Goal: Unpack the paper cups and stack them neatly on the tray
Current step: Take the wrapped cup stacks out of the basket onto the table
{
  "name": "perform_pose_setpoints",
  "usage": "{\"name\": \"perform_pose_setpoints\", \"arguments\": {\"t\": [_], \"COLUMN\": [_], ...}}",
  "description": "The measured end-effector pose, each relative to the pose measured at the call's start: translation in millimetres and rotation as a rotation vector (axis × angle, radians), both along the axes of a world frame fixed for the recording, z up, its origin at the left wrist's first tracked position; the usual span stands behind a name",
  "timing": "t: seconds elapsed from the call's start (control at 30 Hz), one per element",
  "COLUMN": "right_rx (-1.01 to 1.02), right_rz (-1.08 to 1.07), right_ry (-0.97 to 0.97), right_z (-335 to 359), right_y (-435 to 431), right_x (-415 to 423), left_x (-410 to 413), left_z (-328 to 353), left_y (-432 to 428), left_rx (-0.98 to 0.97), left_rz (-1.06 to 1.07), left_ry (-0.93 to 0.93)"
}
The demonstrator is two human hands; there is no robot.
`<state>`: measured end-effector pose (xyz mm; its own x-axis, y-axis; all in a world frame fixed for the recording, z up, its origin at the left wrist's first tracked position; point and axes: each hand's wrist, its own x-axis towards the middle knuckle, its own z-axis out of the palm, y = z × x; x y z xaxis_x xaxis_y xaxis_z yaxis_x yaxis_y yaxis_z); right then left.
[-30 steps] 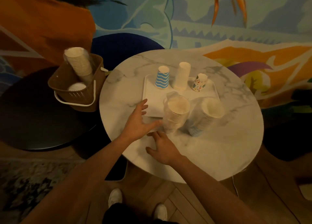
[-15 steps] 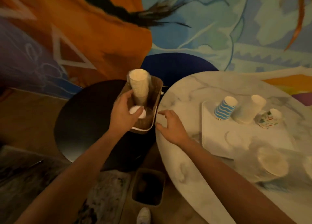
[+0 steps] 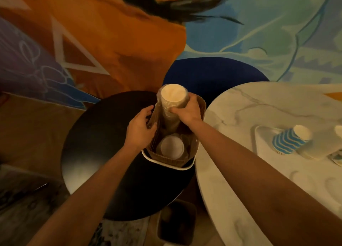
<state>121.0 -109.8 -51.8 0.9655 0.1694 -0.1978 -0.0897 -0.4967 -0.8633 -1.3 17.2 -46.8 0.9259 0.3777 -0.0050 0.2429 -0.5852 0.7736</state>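
Right hand (image 3: 187,111) has a firm hold on the tall sleeve of paper cups (image 3: 172,101), fingers and thumb curled round it just below its top, and that sleeve is standing, leaning a little, at the far end of the brown basket (image 3: 166,158). Left hand (image 3: 140,129) is clamped on the basket's left wall, fingers hooked over the rim. Lower down in the near end of the basket sits a second sleeve of cups (image 3: 172,147), its pale round end facing up. The basket, with its white handle hanging at the front, rests on the black round table (image 3: 96,153). Over on the right, the marble table (image 3: 249,181) carries the white tray (image 3: 262,134), and a stack of blue-striped cups (image 3: 288,141) stands on it, well apart from both hands.
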Motion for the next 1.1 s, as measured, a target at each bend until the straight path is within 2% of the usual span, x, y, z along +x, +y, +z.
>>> {"name": "perform_pose_setpoints", "arguments": {"t": [0.2,0.5,0.63,0.83,0.97,1.1], "right_rx": [0.035,0.076,0.093,0.144,0.179,0.211], "right_rz": [-0.065,-0.121,-0.023,0.096,0.131,0.122], "right_ry": [0.007,-0.092,-0.17,-0.321,-0.397,-0.434], "right_z": [-11.6,-2.2,29.5,104.9,150.7,181.0], "right_y": [22.6,18.6,6.7,-32.0,-74.2,-124.5], "right_x": [6.8,-2.7,-6.2,-23.7,-48.7,-81.2], "left_x": [1.8,2.3,7.1,16.1,12.3,-5.6], "left_z": [-4.8,-6.0,7.2,52.8,84.4,112.3], "left_y": [3.8,4.2,-2.4,-28.7,-65.6,-118.9], "left_rx": [-0.072,-0.054,-0.033,-0.114,-0.149,-0.193], "left_rz": [0.006,-0.008,-0.03,-0.151,-0.211,-0.17], "left_ry": [-0.027,0.01,-0.018,-0.23,-0.318,-0.381]}}
